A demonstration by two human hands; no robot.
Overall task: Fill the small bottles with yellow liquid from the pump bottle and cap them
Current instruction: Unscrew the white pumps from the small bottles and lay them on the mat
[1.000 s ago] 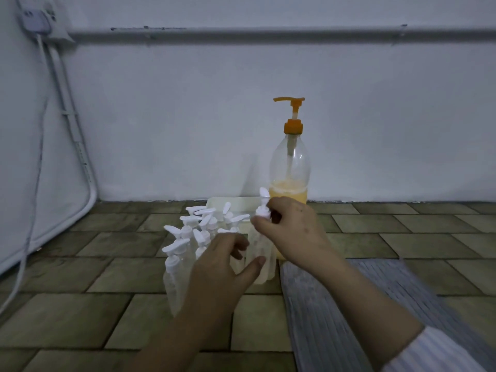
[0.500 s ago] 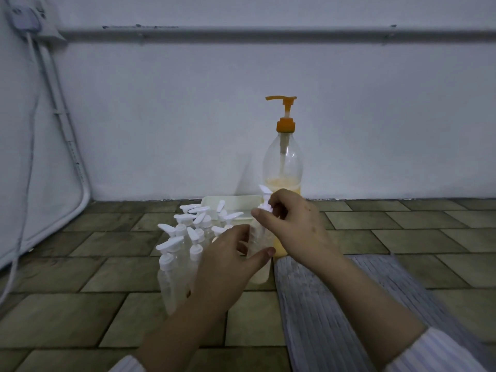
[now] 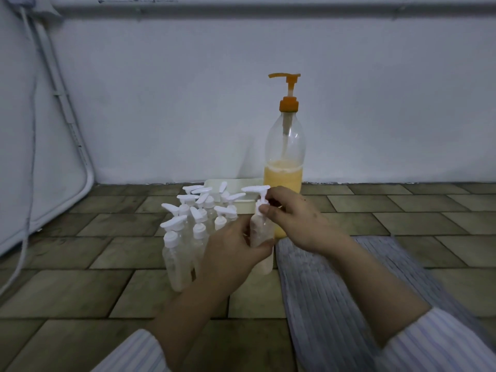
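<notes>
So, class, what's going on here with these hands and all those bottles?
A person sits on a tiled floor working on one small bottle. The left hand grips its body while the right hand pinches its white pump cap at the collar. A cluster of capped small bottles stands to the left, and the pump bottle, partly full of yellow liquid, stands behind.

A plain white plastered wall (image 3: 188,103) rises behind the dull olive-brown tiled floor (image 3: 67,288); a grey pipe (image 3: 268,8) runs along the wall's top in dim light.

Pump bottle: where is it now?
In the head view the pump bottle stands right of centre by the wall, just behind the small bottle both hands hold.
</notes>
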